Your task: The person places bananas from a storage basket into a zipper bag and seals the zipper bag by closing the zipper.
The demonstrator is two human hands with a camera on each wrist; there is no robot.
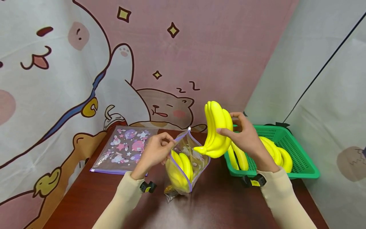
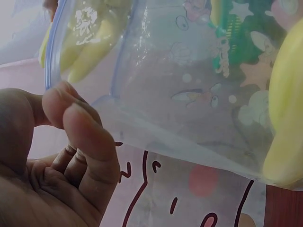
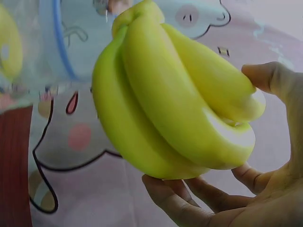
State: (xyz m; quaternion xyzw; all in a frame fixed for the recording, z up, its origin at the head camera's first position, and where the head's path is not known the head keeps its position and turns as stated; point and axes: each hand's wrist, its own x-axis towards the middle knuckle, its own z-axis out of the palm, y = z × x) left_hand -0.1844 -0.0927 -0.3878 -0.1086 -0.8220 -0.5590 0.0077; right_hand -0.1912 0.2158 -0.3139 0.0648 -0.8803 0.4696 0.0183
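My left hand point(image 1: 158, 149) pinches the purple-edged rim of a clear zip bag point(image 1: 201, 159), whose mouth gapes upward. Inside the bag lies a bunch of bananas point(image 1: 180, 170). My right hand point(image 1: 246, 135) grips another bunch of bananas point(image 1: 215, 127) just above and to the right of the bag's mouth, stem end pointing down and left. In the right wrist view, the thumb and fingers clasp this held bunch point(image 3: 175, 99) from opposite sides. Thumb and forefinger meet on the bag's edge point(image 2: 51, 56) in the left wrist view.
A green basket point(image 1: 307, 163) at the right holds more bananas point(image 1: 275, 152). At the left, a second zip bag point(image 1: 125, 149) with cartoon prints lies flat on the dark red table point(image 1: 226, 203). A small clear packet point(image 1: 170, 193) with something orange-brown sits by the upright bag's base.
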